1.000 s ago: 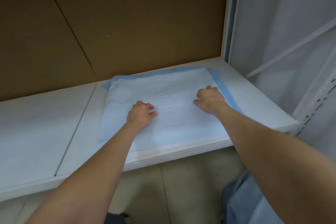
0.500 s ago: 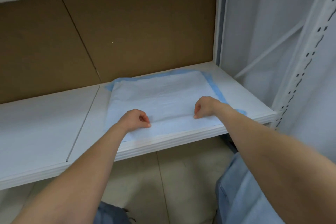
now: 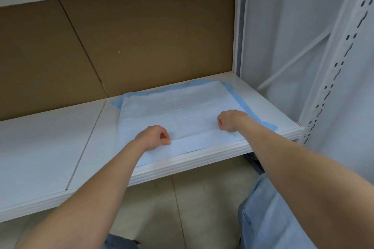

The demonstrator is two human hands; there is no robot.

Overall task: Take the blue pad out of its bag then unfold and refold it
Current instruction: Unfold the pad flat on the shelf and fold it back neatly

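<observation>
Left of centre, the white shelf [image 3: 50,137] serves as my work surface. At lower centre, my left hand [image 3: 153,137] curls its fingers onto the near fold edge of the blue pad [image 3: 182,111]. The pad lies flat in mid-frame, with no bag in view. Right of centre, my right hand [image 3: 230,120] pinches the same edge. I judge the two grips are set apart so the layer moves evenly.

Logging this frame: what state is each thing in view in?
Blue pad: lying spread out, blue border showing, a layer's edge running between the hands.
Left hand: curled, pinching that edge.
Right hand: curled, pinching the same edge.
Shelf: white, carrying the pad near its right end.
</observation>
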